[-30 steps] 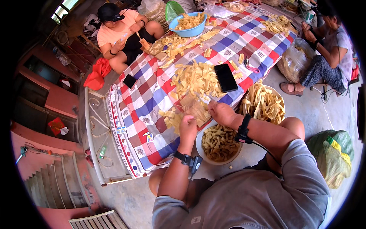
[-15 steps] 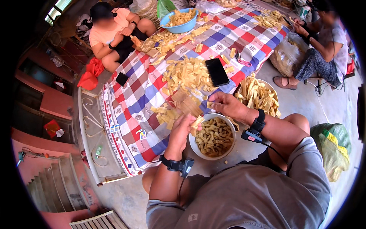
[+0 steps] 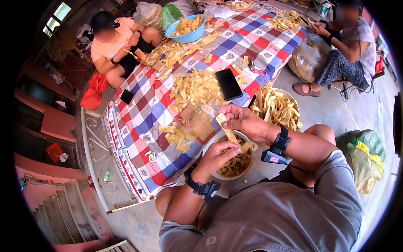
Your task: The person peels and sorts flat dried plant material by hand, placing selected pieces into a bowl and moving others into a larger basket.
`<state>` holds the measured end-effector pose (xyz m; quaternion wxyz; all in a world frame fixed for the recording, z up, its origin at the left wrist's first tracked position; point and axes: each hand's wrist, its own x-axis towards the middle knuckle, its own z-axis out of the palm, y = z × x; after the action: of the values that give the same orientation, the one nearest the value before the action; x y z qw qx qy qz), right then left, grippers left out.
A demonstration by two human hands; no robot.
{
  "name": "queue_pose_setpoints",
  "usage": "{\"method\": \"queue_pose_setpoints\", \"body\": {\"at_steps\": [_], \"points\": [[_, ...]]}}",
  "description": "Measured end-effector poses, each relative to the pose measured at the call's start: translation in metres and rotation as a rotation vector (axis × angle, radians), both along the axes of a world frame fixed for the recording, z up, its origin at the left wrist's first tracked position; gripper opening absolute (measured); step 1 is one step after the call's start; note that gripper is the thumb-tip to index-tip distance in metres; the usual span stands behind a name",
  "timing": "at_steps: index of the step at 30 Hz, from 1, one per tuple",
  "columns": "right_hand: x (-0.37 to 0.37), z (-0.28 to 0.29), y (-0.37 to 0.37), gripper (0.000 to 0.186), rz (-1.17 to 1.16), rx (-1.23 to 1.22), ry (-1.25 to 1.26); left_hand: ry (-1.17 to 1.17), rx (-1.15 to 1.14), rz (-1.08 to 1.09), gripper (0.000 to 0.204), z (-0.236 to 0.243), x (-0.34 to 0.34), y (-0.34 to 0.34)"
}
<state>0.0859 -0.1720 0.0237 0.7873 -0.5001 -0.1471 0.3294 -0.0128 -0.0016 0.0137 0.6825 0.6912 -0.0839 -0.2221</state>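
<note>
Yellow and flat, a strip (image 3: 227,129) slants above a white bowl (image 3: 230,178) of cut pieces, just off the near edge of the cloth-covered desk (image 3: 143,112); the right hand (image 3: 247,121) has its fingers closed on the upper end, and the left hand (image 3: 216,158) pinches the lower end, fingers together. By that edge lie a brown board (image 3: 199,125) and a black phone (image 3: 229,84), with loose pieces (image 3: 197,89) heaped between

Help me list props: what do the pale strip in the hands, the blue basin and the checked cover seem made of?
Pale strip: perhaps dried plant matter, dull, from its uneven yellowish tone. Blue basin: likely plastic, smooth, given even colour. Checked cover: matte fabric or vinyl; soft draping suits either.
</note>
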Motion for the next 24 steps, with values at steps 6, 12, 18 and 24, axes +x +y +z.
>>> {"method": "queue_pose_setpoints", "body": {"at_steps": [6,12,18,24], "points": [[0.011,0.006,-0.011,0.018,-0.097,-0.227,-0.188,0.099,-0.32,0.114,0.018,0.001,-0.001,0.007],[0.012,0.013,-0.02,0.009,-0.149,-0.432,-0.455,-0.003,-0.037,0.074,0.022,0.019,0.001,0.017],[-0.002,0.033,-0.018,0.012,-0.148,-0.135,0.017,-0.155,0.117,0.232,0.033,0.016,0.0,0.013],[-0.027,0.019,-0.011,0.006,0.085,-0.141,-0.17,0.082,-0.251,0.443,0.046,0.002,0.004,0.02]]}}
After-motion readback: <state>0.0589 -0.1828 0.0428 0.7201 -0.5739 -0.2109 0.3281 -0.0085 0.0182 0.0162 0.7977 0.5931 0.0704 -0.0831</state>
